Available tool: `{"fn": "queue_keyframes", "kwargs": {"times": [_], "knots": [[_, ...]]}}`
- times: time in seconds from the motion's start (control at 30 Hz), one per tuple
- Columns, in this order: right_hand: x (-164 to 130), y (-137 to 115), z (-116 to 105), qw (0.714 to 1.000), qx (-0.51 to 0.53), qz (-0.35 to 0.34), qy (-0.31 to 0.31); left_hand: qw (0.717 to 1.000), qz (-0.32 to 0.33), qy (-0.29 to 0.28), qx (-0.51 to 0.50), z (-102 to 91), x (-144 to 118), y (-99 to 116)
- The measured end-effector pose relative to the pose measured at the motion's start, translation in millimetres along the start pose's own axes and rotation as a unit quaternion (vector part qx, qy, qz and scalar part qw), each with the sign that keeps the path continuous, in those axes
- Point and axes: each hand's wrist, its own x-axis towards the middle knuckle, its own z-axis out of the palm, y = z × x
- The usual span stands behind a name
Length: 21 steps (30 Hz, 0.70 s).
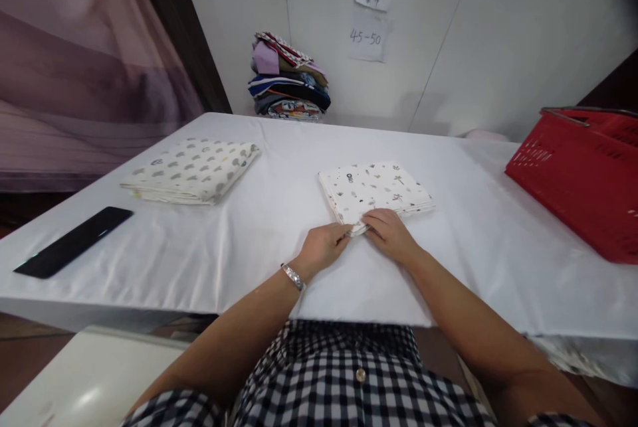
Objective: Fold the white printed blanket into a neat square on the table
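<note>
A folded white cloth [371, 184] with small plant and palm prints lies on the white-covered table in front of me. My left hand [323, 248] pinches its near corner between thumb and fingers. Close beside it, my right hand [389, 233] grips the near edge of the same cloth, fingers bent over the top. The layers at that corner are partly hidden by my fingers. Further left rests a second folded cloth [194, 168], white with grey cloud-like shapes, touched by neither hand.
A black phone-like slab [74, 241] lies at the table's left. On the right stands a red plastic basket [578, 174] with a metal handle. Beyond the far edge is a stack of folded fabrics [289, 82] against the wall, near paper signs [369, 36].
</note>
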Motion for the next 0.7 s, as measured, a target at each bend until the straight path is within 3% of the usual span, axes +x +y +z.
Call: {"fn": "queue_keyframes", "kwargs": {"times": [0.27, 0.43, 0.57, 0.7], "knots": [[-21.9, 54.1, -18.4, 0.995, -0.03, 0.085, 0.05, 0.996, -0.056, -0.025, -0.064, -3.3, 0.8, 3.1], [-22.0, 50.8, -22.1, 0.991, -0.017, 0.114, 0.071, 0.995, -0.064, -0.034, -0.075, -5.1, 5.6, 6.4], [-18.7, 48.1, -23.4, 0.994, 0.004, 0.102, 0.027, 0.994, -0.082, -0.028, -0.068, -2.8, 7.5, 6.4], [-20.3, 61.3, -34.6, 0.977, -0.04, 0.201, 0.053, 0.993, -0.09, -0.027, -0.075, -2.8, 7.4, 6.7]]}}
